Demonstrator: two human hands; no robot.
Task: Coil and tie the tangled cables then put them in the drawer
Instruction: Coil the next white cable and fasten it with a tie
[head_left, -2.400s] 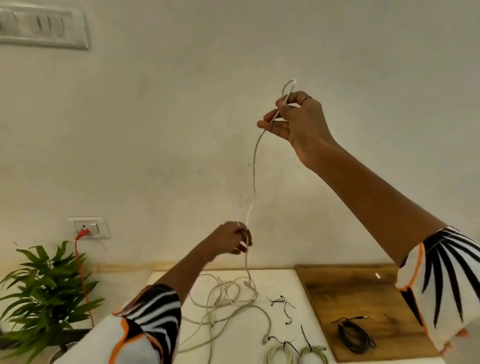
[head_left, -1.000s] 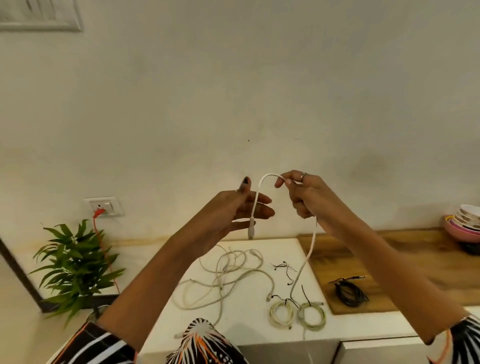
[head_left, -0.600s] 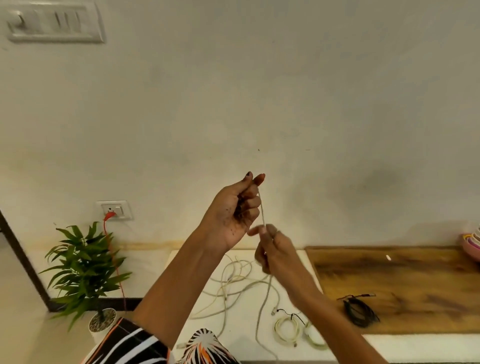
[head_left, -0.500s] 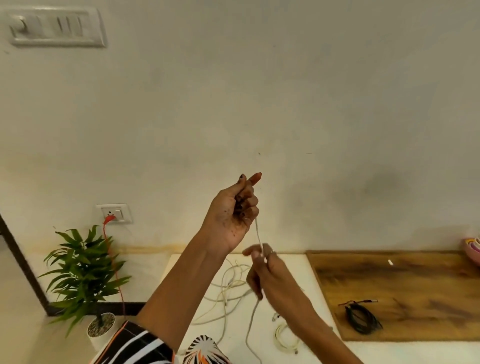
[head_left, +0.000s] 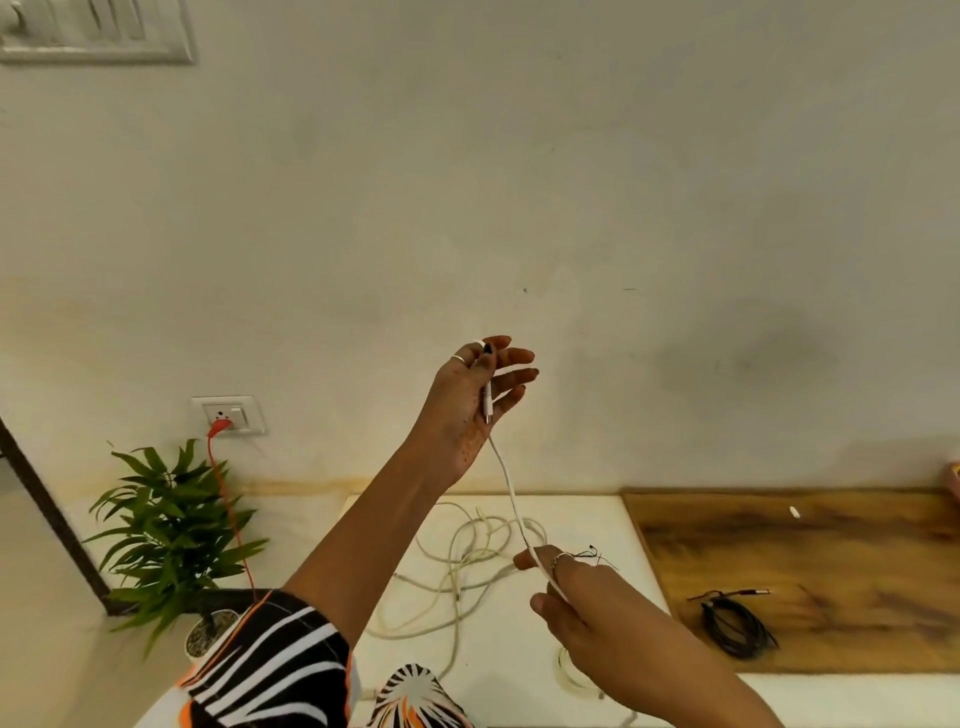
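White charging cable (head_left: 506, 480) ran taut from the raised left hand (head_left: 475, 400) — which pinched its plug end under the thumb, the other fingers spread — down to the right hand (head_left: 576, 592), whose curled fingers gripped the cord lower and nearer the body. Below the left hand, a loose tangle of pale cables (head_left: 462, 566) lay on the white countertop (head_left: 498, 665). Right of the right hand, a coiled black cable (head_left: 735, 626) rested on the wooden board (head_left: 831, 561) — well apart from both hands.

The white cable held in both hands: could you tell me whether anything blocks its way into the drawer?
No drawer is in view, so that path cannot be judged. The left hand and right hand already hold the white cable.
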